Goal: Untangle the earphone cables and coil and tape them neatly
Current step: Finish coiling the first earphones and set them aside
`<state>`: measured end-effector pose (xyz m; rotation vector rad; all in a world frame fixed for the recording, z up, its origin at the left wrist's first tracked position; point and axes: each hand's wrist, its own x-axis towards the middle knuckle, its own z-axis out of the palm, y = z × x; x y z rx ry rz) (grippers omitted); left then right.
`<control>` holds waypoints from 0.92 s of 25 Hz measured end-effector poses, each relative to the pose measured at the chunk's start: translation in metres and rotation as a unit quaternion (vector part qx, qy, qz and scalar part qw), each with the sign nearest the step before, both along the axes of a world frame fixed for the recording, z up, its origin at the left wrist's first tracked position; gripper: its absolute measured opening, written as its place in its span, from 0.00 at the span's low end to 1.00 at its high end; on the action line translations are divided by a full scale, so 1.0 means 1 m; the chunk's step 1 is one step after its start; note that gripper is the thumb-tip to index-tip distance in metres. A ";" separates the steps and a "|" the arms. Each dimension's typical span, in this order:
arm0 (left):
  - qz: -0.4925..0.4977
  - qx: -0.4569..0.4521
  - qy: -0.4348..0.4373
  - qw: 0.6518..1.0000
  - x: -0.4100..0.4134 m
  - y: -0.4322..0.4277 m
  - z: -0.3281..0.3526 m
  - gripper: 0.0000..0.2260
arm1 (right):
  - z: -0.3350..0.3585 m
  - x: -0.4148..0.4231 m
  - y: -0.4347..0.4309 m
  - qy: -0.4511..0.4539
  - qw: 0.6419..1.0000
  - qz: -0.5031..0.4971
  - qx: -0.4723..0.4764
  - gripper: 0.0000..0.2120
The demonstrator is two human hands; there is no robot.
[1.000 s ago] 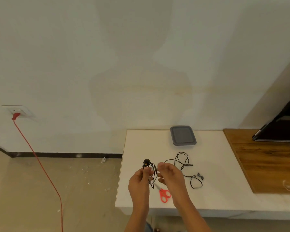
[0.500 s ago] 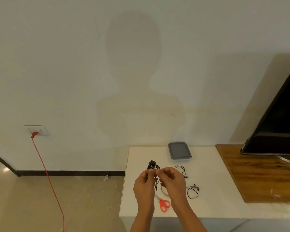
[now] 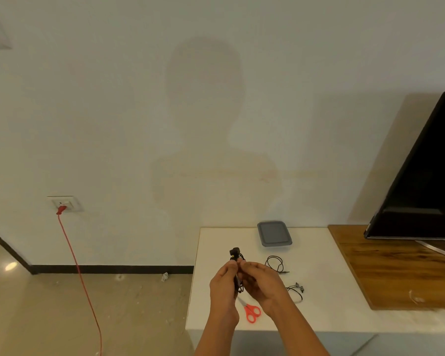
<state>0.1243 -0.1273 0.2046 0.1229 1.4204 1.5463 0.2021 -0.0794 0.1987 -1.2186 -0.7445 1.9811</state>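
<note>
Coiled black earphones (image 3: 235,254) held upright; another cable (image 3: 281,265) lies loosely looped.

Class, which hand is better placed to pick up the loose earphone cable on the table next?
Probably the right hand: the loose cable lies on its side; the left hand is farther off.

Right hand (image 3: 262,285) has closed against left hand (image 3: 222,287); fingers (image 3: 247,265) now meet over the black cable bundle (image 3: 235,253)
</note>
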 end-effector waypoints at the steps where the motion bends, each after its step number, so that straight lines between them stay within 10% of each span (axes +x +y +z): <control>1: -0.002 0.004 -0.023 1.000 0.000 -0.001 0.000 0.10 | 0.002 0.001 0.000 -0.004 1.000 0.004 0.000 0.04; 23: -0.031 -0.008 -0.077 0.996 0.000 -0.002 -0.029 0.10 | -0.007 0.003 0.012 -0.173 0.982 0.078 0.010 0.09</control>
